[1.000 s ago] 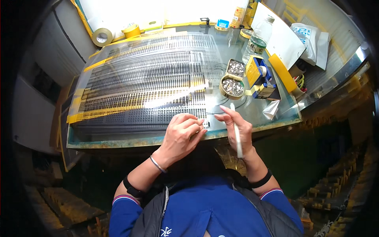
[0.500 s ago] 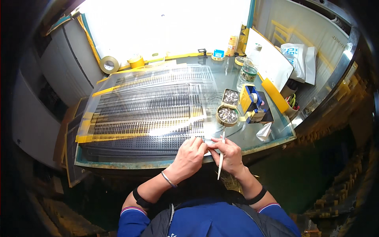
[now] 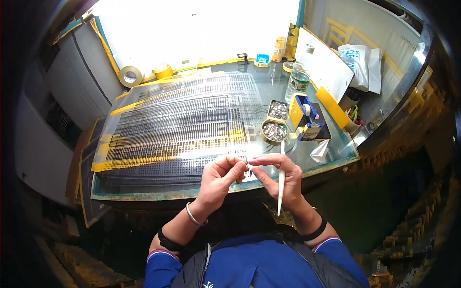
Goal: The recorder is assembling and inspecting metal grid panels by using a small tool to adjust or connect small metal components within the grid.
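My left hand (image 3: 220, 178) is closed in a pinch at the near edge of the glass-topped table (image 3: 336, 165). Whatever lies between its fingertips is too small to make out. Close beside it is my right hand (image 3: 289, 182), its thumb and forefinger a little apart, with a slim white pen-shaped tool (image 3: 281, 189) held across its fingers. Under and beyond the hands lie overlapping clear film sheets (image 3: 177, 129) printed with dense dark rows. Just past my right hand, a round tin (image 3: 274, 130) and a squarer tin (image 3: 278, 110) hold many small pale and dark bits.
A blue and yellow tape dispenser (image 3: 305, 119) stands right of the tins, near a clear bottle (image 3: 297, 84) and a folded white paper (image 3: 320, 151). Tape rolls (image 3: 130, 76) sit at the far left. A bright white panel (image 3: 192, 31) rises behind.
My right hand has shifted right and its thumb and forefinger have spread, the white tool moving along with it. My left hand has turned, showing its thumb. The view has tilted slightly.
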`<state>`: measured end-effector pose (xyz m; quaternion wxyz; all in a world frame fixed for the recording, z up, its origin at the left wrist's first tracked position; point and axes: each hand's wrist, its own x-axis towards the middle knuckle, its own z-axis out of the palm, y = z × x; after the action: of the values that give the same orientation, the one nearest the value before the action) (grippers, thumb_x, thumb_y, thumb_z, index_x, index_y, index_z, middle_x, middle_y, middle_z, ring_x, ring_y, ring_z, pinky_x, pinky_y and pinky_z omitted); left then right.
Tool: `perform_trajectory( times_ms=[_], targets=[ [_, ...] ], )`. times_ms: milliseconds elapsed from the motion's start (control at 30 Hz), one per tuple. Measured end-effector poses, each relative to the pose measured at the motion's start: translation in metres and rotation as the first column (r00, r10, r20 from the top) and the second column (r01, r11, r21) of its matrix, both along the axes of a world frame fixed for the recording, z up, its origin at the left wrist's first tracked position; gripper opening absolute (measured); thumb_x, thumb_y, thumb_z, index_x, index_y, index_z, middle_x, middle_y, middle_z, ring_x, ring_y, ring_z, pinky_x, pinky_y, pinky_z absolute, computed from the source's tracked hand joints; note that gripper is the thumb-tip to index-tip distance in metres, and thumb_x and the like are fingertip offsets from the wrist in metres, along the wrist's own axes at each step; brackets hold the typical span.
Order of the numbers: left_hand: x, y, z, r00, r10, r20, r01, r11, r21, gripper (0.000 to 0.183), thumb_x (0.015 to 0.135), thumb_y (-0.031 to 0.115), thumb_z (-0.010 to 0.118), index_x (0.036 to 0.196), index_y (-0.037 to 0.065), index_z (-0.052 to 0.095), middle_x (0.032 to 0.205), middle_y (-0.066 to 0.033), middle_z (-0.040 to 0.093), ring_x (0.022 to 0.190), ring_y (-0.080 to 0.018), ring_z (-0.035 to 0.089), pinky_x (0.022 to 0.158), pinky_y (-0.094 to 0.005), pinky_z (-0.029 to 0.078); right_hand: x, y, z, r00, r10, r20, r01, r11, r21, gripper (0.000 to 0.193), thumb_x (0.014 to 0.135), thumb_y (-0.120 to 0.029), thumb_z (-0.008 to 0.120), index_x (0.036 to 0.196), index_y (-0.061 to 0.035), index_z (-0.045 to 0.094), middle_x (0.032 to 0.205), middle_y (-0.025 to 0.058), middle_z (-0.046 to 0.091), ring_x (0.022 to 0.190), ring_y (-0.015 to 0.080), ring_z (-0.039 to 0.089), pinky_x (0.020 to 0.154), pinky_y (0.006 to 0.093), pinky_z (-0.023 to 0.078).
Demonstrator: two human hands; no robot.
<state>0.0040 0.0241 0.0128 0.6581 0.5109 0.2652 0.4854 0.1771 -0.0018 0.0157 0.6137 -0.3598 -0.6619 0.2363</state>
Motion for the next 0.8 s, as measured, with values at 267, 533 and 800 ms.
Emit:
perform_trajectory(
  times_ms=[267,533,800],
  targets=[
    [-0.001,-0.006,0.001,1.000,0.026,-0.014,-0.026,0.999,0.041,0.015,0.093,0.014,0.062,0.096,0.000,0.064,0.080,-0.0015,0.063,0.069,-0.0069,0.055,0.064,-0.0215,0.045,-0.005,0.001,-0.004,0.997,-0.054,0.051,0.052,0.997,0.051,0.027,0.078,0.003,0.073,0.102,-0.0015,0.060,0.091,0.0117,0.070,0.087,0.0171,0.068,0.078,0.0282,0.053],
    [0.000,-0.009,0.001,0.998,0.055,-0.022,-0.054,0.996,0.065,0.017,0.094,0.015,0.062,0.097,-0.001,0.064,0.078,-0.0007,0.062,0.068,-0.0055,0.054,0.063,-0.0205,0.044,-0.009,-0.003,-0.002,0.996,-0.075,0.045,0.074,0.997,0.020,0.026,0.079,0.005,0.072,0.101,-0.0006,0.059,0.092,0.0118,0.069,0.088,0.0172,0.069,0.078,0.0271,0.053],
    [-0.001,-0.010,-0.002,0.996,0.060,-0.064,-0.055,0.995,0.084,0.018,0.093,0.014,0.063,0.101,-0.003,0.064,0.084,-0.0037,0.066,0.072,-0.0066,0.059,0.064,-0.0205,0.048,-0.012,-0.005,-0.003,0.994,-0.109,0.030,0.109,0.994,0.008,0.027,0.078,0.005,0.071,0.101,0.0000,0.058,0.090,0.0105,0.068,0.086,0.0155,0.068,0.077,0.0264,0.053]
  ],
)
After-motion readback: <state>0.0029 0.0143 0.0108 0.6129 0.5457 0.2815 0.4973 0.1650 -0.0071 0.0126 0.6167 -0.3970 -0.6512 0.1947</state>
